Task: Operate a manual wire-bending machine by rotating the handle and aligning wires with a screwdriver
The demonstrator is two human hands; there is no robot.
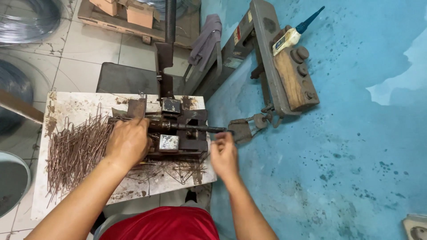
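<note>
A rusty metal bending jig (180,129) stands on a worn white board (66,106). My left hand (128,142) rests palm down on the jig's left side, its fingers over a bundle of thin wire pieces. My right hand (223,153) pinches the end of a dark rod (204,129) that sticks out of the jig to the right. A heap of bent brown wire pieces (73,151) lies on the board left of the jig. An upright lever bar (170,26) rises behind the jig.
A blue wall or panel (347,133) fills the right. A steel beam with a wooden block (293,80) and an oil bottle (291,35) leans there. Wire coils (26,20) lie on the tiled floor at far left, cardboard boxes (133,13) behind.
</note>
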